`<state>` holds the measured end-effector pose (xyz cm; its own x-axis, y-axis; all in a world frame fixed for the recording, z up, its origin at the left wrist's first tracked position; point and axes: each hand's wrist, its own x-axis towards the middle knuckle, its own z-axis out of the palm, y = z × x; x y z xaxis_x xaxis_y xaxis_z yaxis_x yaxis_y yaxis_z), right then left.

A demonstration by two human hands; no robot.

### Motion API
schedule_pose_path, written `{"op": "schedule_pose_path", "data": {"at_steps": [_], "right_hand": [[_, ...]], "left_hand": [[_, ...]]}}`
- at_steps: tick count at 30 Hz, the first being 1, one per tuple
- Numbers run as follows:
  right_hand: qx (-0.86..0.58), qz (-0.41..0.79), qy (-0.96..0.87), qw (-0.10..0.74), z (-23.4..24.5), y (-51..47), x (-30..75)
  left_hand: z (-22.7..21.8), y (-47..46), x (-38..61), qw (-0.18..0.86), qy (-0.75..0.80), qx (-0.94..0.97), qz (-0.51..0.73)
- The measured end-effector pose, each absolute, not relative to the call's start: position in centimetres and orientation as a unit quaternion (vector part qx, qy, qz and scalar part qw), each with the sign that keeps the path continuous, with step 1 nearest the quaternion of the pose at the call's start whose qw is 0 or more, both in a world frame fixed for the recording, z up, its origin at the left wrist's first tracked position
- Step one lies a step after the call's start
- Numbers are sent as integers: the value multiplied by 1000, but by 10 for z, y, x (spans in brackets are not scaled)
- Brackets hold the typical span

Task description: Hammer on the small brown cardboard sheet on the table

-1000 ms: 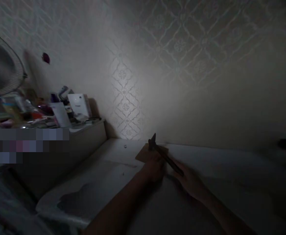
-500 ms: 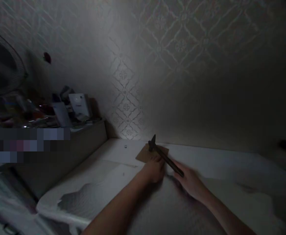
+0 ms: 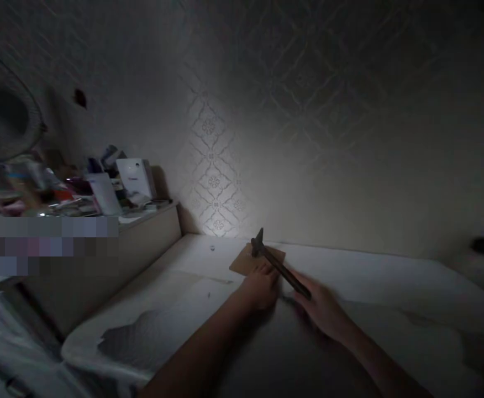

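My right hand [image 3: 314, 303] is wrapped around the wooden handle of a hammer [image 3: 281, 268], whose dark head is at the far end of the handle, over a small square brown board [image 3: 242, 262]. The head looks to be at or just above the board's surface; dim light hides whether they touch. My left hand [image 3: 262, 288] holds the near edge of the board, with its fingertips resting on top, close beside the hammer handle. Something small and pale shows on the board by the hammer head, too small to make out.
The board lies on a white table [image 3: 184, 257] against a patterned wall [image 3: 308, 193]. A couple of tiny bits [image 3: 212, 248] lie left of the board. At left, a higher cabinet top carries a white box [image 3: 135, 178], a round mirror [image 3: 1, 105] and clutter.
The lighting on the wall and table has shifted. Both hands, the hammer and the board look to be in the same places.
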<state>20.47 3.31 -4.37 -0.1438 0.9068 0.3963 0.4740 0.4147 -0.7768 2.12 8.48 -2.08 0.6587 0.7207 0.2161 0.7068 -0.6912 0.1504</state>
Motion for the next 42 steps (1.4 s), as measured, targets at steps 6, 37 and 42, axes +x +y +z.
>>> {"op": "schedule_pose_path", "data": {"at_steps": [6, 37, 42], "right_hand": [[-481, 244, -719, 437, -41, 31, 204], [-478, 248, -709, 454, -39, 31, 203], [-478, 261, -703, 456, -41, 32, 204]], "left_hand": [[-21, 86, 21, 36, 394, 909, 127], [-19, 84, 21, 44, 387, 911, 138], [-18, 83, 21, 49, 397, 907, 130]]}}
